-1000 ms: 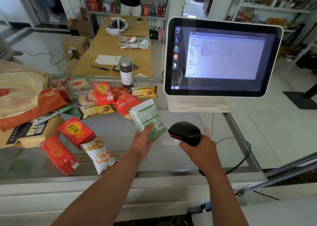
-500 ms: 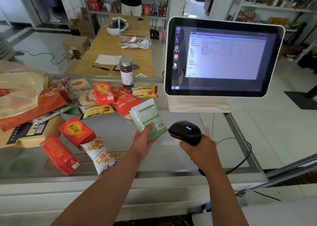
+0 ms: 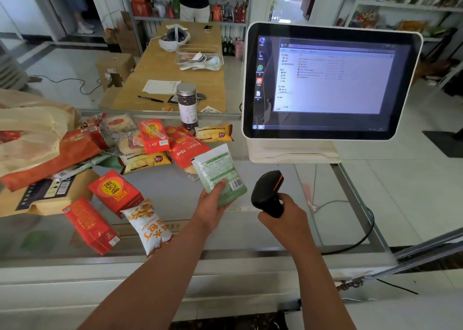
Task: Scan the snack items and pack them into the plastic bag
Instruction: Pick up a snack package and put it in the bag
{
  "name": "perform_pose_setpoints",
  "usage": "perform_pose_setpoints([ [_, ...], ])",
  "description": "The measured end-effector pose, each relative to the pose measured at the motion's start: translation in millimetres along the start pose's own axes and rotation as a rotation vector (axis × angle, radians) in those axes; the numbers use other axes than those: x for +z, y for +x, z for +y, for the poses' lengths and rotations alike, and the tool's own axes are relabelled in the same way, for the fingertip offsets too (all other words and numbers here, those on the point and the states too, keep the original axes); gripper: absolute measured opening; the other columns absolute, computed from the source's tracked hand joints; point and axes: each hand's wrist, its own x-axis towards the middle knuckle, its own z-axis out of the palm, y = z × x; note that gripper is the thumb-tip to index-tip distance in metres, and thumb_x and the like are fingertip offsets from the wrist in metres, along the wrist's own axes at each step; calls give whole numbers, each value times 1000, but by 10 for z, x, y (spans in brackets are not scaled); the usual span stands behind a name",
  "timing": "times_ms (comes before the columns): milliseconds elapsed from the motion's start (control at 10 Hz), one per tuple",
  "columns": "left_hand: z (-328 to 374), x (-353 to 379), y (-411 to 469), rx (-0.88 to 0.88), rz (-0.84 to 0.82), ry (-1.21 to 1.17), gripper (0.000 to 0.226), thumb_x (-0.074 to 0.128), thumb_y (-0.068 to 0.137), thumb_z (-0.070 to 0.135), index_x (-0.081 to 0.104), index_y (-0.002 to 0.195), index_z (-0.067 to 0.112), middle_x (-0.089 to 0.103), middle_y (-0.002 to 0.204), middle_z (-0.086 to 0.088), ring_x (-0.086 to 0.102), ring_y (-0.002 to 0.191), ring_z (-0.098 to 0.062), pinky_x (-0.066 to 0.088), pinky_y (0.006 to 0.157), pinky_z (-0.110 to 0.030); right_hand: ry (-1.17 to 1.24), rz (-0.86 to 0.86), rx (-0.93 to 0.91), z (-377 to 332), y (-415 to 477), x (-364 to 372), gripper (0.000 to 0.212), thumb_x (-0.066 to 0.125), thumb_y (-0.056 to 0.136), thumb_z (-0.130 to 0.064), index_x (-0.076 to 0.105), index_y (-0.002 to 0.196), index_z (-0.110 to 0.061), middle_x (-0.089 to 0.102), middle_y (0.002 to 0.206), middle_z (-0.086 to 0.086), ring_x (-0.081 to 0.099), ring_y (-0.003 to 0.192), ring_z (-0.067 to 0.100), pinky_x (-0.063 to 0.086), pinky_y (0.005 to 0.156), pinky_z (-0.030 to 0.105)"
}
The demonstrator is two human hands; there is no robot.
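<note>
The left hand (image 3: 213, 204) grips a green packet (image 3: 218, 174) (barcode up); just right, the right hand (image 3: 283, 217) grips the scanner (image 3: 266, 192)

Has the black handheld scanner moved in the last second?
Yes. The black handheld scanner swung its orange-trimmed end up toward the white monitor stand.

Bare forearms (image 3: 160, 274), bare left hand (image 3: 213, 204), right hand (image 3: 284, 220)

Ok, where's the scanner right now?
In the head view, right of centre: the scanner is gripped in the right hand, just right of the green packet held by the left hand, below the monitor.
</note>
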Motion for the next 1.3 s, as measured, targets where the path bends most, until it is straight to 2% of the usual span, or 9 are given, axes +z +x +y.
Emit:
perform_pose_setpoints([
  [200, 4, 8, 4, 7, 5, 11, 18, 56, 95, 13, 60, 112, 18, 72, 107, -3, 69, 99, -20, 58, 81, -31, -125, 11, -65, 178, 36, 145, 32, 68, 81, -7, 57, 112, -9, 59, 88, -1, 50, 74, 6, 38, 59, 0],
  [400, 15, 31, -10, 5, 4, 28, 16, 55, 96, 11, 62, 109, 16, 74, 100, -3, 70, 93, -19, 56, 81, -33, -152, 44, -78, 275, 74, 248, 35, 70, 82, -10, 59, 114, -10, 67, 100, 4, 52, 80, 6, 37, 64, 0],
  [600, 42, 17, -59, -17, -5, 80, 17, 56, 95, 12, 62, 111, 15, 70, 113, -11, 68, 101, -26, 53, 89, -38, -170, 76, -29, 250, 45, 383, 46, 73, 79, -20, 56, 122, -14, 60, 113, 6, 56, 109, 23, 43, 87, 25],
  [700, 154, -1, -94, 25, -22, 56, 25, 55, 95, 13, 58, 119, 15, 67, 119, -11, 65, 107, -29, 56, 83, -37, -177, 225, -72, 22, -41, 389, 51, 66, 85, -21, 50, 133, -12, 38, 140, 11, 36, 130, 26, 31, 105, 29],
  [800, 403, 9, -219, 72, -81, 84, 25, 55, 96, 13, 57, 121, 17, 69, 115, -7, 67, 103, -25, 58, 77, -32, -40, 278, -182, -364, -125, 467, 55, 65, 87, -24, 44, 137, -16, 36, 144, 7, 34, 134, 20, 31, 109, 32],
  [900, 705, -84, -428, 106, -158, 182, 23, 54, 97, 15, 59, 118, 20, 71, 109, -5, 68, 100, -23, 57, 77, -31, 192, 178, -121, -871, -205, 727, 63, 64, 88, -33, 34, 143, -28, 32, 147, -3, 33, 135, 12, 34, 111, 36],
  [1100, 1469, -752, -924, 212, -269, 443, 24, 50, 98, 26, 67, 115, 23, 71, 111, -1, 65, 107, -16, 49, 100, -44, 626, 54, -32, -1831, -503, 1732, 63, 63, 85, -45, 35, 141, -40, 43, 140, -14, 45, 120, -1, 41, 96, 22],
  [1200, 1926, -1273, -1122, 179, -246, 386, 25, 50, 97, 36, 68, 113, 29, 70, 113, 1, 63, 111, -15, 46, 102, -44, 618, 11, -28, -2260, -695, 2334, 78, 62, 65, -74, 40, 136, -49, 51, 131, -22, 49, 116, -5, 44, 94, 25],
  [1300, 2369, -1769, -1302, 186, -224, 378, 37, 52, 90, 53, 60, 125, 42, 62, 130, 7, 56, 122, -14, 43, 107, -44, 996, -107, 132, -2473, -831, 2880, 71, 58, 81, -65, 36, 143, -38, 50, 137, -11, 48, 127, 11, 47, 95, 31],
])
